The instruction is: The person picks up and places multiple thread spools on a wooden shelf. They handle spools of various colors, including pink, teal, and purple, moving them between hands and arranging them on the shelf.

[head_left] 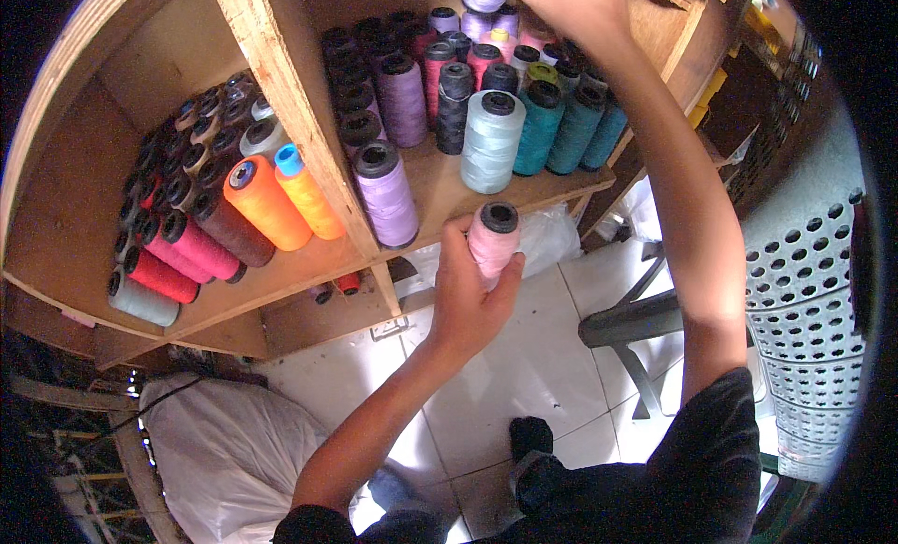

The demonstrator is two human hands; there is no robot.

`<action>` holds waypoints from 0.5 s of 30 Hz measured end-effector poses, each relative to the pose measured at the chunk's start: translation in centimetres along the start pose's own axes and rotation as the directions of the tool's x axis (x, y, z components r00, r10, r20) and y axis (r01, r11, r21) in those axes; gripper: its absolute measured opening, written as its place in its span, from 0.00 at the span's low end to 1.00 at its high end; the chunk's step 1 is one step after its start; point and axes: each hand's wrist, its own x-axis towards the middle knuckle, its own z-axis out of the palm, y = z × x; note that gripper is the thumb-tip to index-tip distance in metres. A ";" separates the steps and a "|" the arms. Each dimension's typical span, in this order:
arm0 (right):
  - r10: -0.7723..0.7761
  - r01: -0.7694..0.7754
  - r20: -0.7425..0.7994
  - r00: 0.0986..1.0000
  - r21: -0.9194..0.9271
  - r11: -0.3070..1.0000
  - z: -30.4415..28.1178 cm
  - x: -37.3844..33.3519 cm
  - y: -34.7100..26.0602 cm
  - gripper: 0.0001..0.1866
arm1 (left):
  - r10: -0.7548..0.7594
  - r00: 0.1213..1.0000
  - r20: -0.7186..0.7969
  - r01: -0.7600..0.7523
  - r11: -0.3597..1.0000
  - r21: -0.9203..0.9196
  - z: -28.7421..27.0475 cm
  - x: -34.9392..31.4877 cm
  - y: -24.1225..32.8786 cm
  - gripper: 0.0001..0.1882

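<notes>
Shelf (281,86): wooden, packed with upright thread spools.
Left hand (468,291): fingers wrapped around pink spool (493,240).
Right hand (571,6): among back spools; grip cannot be told.
Floor (533,357): white tiles.

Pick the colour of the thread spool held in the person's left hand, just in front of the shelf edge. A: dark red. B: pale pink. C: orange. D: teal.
B: the left hand wraps its fingers around a pale pink spool with a black core end, held just below the wooden shelf.
</notes>
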 end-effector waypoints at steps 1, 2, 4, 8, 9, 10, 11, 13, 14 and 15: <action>-0.037 0.034 0.016 0.999 0.126 0.991 -1.3 -0.8 -0.6 0.18 | 0.011 1.000 -0.014 -0.011 1.000 -0.014 -0.1 0.1 0.1 0.26; -0.070 0.058 0.037 0.997 0.248 0.967 -2.3 -1.6 -0.8 0.18 | 0.011 1.000 -0.024 -0.012 1.000 -0.029 -0.1 0.0 0.1 0.27; -0.096 0.037 0.132 0.987 0.389 0.921 -4.7 -3.4 -2.0 0.18 | 0.035 0.999 -0.030 -0.037 0.996 -0.077 0.0 -0.3 0.0 0.28; -0.262 0.137 0.204 0.943 0.479 0.867 -4.3 -4.0 -4.9 0.17 | -0.049 0.997 -0.058 0.041 0.991 -0.128 -1.3 -0.9 0.3 0.30; -0.288 0.207 0.150 0.946 0.402 0.892 -5.9 -3.6 -3.7 0.16 | -0.002 1.000 -0.014 -0.001 0.983 -0.185 0.0 -0.5 1.3 0.30; -0.240 0.139 0.211 0.948 0.403 0.904 -6.4 -4.0 -5.0 0.16 | 0.017 0.999 -0.028 -0.022 0.983 -0.185 -0.1 -0.2 1.5 0.31; -0.192 0.071 0.271 0.943 0.399 0.914 -7.4 -4.5 -6.4 0.16 | 0.037 0.998 -0.041 -0.044 0.982 -0.186 -0.2 0.0 1.6 0.31; -0.146 -0.007 0.361 0.921 0.391 0.920 -8.5 -5.0 -8.1 0.15 | 0.154 0.984 -0.087 -0.168 0.966 -0.194 -0.5 1.0 2.4 0.32; -0.160 -0.015 0.398 0.903 0.403 0.915 -8.3 -5.1 -8.8 0.15 | 0.207 0.971 -0.123 -0.227 0.957 -0.181 -1.0 1.4 2.4 0.32; -0.210 0.032 0.374 0.903 0.429 0.903 -7.7 -5.4 -9.0 0.15 | 0.188 0.976 -0.114 -0.205 0.966 -0.158 -1.6 1.5 2.3 0.33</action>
